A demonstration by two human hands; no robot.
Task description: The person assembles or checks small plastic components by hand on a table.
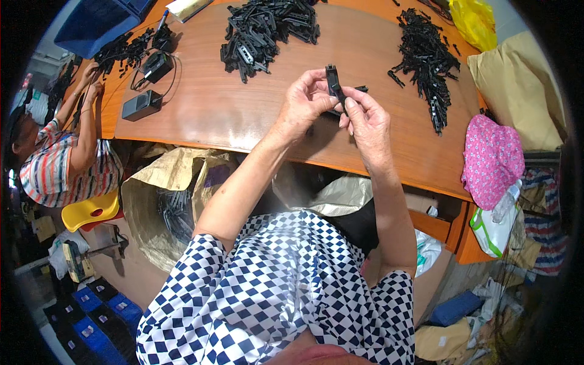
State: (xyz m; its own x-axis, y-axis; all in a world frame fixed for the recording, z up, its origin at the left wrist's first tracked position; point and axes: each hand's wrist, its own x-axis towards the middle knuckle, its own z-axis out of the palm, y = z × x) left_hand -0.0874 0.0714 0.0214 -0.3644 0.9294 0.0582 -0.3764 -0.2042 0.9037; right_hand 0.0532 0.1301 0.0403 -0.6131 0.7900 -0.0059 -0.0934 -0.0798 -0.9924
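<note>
Above the front part of the wooden table (201, 91), my left hand (306, 100) pinches a slim black plastic part (333, 82), which stands nearly upright between thumb and fingers. My right hand (366, 121) is closed at the lower end of the same part, thumb and fingertips pressed against it. A second dark piece shows behind the right fingertips; its kind is hard to make out. Past my hands lies a big heap of black plastic parts (267, 30). A further pile of small black parts (429, 61) spreads along the table's right side.
On the left of the table sit a black power adapter (142, 105) and a small black device (158, 66) with a cable. A person in a striped shirt (73, 167) works at the left end. An open woven sack (152, 207) stands below the edge; a pink flowered cloth (491, 159) hangs right.
</note>
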